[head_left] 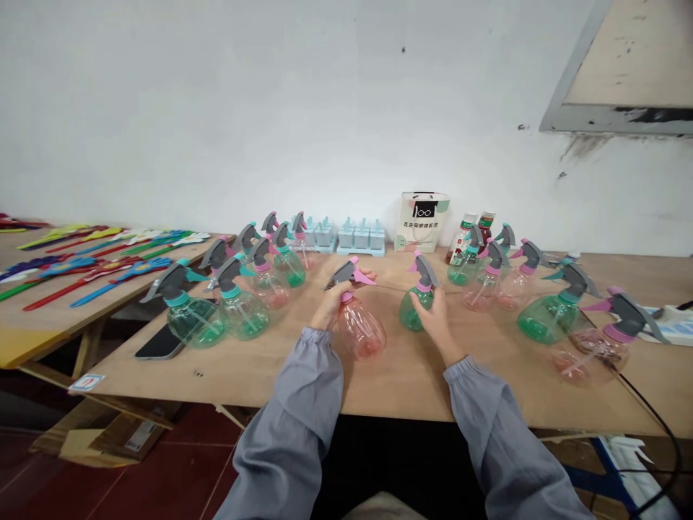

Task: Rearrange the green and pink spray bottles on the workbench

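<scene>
Two at once, gripping the pink spray bottle in the left hand and clasping the green bottle in the right hand, mid-frame. Apparently handling both; probably calling for steady holds next.

At the centre of the frame, the left hand has its fingers partly hidden behind the pink sprayer, and the right hand covers one side of the green sprayer. The bottom edge cuts both sleeves. At left, a bottle hides part of the phone. At upper right, the panel is cut off. The lowest print on the bag is too small for reading.
</scene>
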Motion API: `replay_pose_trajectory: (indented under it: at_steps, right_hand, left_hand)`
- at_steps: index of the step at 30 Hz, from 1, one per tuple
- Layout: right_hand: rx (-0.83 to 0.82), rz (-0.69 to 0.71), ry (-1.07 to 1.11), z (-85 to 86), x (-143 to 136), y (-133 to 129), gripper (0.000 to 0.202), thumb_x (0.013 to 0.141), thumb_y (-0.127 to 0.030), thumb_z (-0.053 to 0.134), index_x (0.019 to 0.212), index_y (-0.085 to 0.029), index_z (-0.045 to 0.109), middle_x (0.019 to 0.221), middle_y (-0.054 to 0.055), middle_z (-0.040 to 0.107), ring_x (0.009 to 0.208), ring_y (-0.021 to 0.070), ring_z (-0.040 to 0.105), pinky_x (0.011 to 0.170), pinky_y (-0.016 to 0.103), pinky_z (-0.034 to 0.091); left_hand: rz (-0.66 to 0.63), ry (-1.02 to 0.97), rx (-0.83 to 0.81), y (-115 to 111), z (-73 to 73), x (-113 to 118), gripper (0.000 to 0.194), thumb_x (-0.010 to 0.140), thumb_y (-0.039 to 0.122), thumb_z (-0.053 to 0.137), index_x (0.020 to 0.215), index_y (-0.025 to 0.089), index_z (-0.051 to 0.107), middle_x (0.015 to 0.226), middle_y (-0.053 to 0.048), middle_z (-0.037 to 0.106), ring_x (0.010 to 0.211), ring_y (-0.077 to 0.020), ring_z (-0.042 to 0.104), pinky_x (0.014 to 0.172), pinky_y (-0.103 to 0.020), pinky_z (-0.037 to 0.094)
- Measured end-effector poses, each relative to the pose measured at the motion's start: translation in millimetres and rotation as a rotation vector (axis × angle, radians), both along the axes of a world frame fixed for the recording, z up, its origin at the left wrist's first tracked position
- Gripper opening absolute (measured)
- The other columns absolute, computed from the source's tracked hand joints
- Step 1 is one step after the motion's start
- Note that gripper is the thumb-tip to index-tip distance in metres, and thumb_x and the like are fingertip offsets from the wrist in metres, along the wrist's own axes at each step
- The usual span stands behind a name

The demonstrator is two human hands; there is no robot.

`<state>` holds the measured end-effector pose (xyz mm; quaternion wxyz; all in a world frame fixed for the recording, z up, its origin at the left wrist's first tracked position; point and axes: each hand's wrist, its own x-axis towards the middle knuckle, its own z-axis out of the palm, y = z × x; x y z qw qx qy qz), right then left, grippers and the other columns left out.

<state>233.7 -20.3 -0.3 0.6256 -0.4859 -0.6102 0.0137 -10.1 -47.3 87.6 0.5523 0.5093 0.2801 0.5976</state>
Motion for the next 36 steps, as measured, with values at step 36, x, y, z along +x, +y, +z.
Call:
replay_pose_trajectory:
  at_steps: [36]
  right_hand:
    - [0.029, -0.012, -0.021, -1.3, -0.5, 0.5, 0.035, 0.084, -0.056, 0.063, 0.090, -0.023, 0.053, 0.086, 0.005, 0.058, 0.085, 0.0255, 0.057, 0.078, 0.043, 0.049]
  left_hand:
    - [0.849, 1.048, -0.169, 132.9, -28.5, -60.4, 0.073, 0.080, 0.038, 0.080, 0.130, 0.008, 0.037, 0.131, -0.027, 0.058, 0.127, -0.0345, 0.059, 0.100, -0.042, 0.046]
